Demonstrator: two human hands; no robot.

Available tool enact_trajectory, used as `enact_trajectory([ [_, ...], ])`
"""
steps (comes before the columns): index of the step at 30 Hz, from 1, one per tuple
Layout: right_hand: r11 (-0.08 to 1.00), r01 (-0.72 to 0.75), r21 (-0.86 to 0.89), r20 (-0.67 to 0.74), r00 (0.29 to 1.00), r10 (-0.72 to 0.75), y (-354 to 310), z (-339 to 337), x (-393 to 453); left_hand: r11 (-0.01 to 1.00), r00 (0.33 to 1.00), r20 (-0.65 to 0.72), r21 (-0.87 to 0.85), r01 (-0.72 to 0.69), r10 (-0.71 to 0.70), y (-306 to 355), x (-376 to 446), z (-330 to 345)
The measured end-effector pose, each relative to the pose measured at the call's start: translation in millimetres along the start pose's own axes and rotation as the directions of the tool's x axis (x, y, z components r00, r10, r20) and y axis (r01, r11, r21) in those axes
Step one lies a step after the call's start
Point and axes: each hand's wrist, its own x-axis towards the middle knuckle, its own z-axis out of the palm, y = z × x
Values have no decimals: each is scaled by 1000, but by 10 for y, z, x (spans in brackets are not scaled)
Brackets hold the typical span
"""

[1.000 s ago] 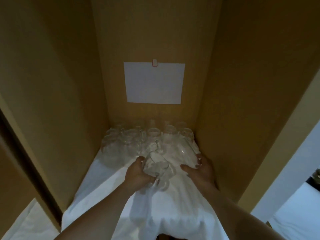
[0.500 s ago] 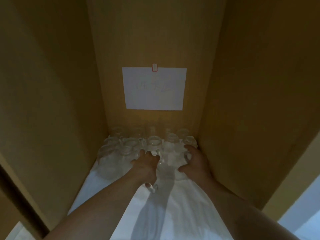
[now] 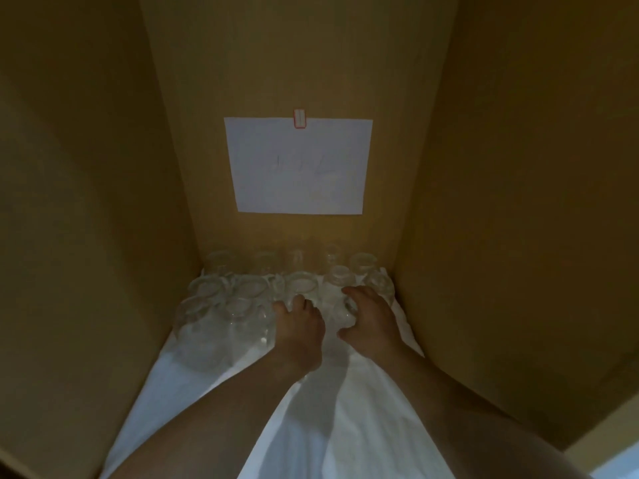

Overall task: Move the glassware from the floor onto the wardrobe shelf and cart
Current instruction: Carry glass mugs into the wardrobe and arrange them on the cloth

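Glass mugs (image 3: 276, 288) packed centre frame on shelf cloth (image 3: 345, 426); left hand (image 3: 300, 326) & right hand (image 3: 371, 319) each curl round one, setting down. Risk: knuckles clip neighbours, chipping.

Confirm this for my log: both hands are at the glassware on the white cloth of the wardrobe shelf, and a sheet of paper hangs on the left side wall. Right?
Not quite. The sheet of paper hangs on the back wall, not the left side wall, as the head view shows. The rest holds: the left hand and right hand are at the glassware on the white cloth.
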Motion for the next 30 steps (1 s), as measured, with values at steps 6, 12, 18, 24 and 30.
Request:
enact_trajectory([
  [6, 995, 72, -63, 21, 997, -70, -18, 105, 86, 982, 994, -29, -158, 102, -108, -30, 128, 72],
  [12, 994, 69, -89, 22, 997, -68, -21, 215, 120, 932, 987, -50, -338, 129, -154, 7, 180, 84],
  [18, 984, 77, -159, 120, 991, -58, 11, 207, 129, 856, 991, -70, -512, 62, -113, -116, 144, 106],
  [24, 988, 50, -147, 90, 995, -37, -47, 35, -55, 790, 972, -176, -613, 13, -153, -221, -27, 138],
  [30, 985, 38, -167, 82, 996, -24, -239, -94, -455, 746, 954, -217, -666, 12, -209, -287, -527, 12],
])
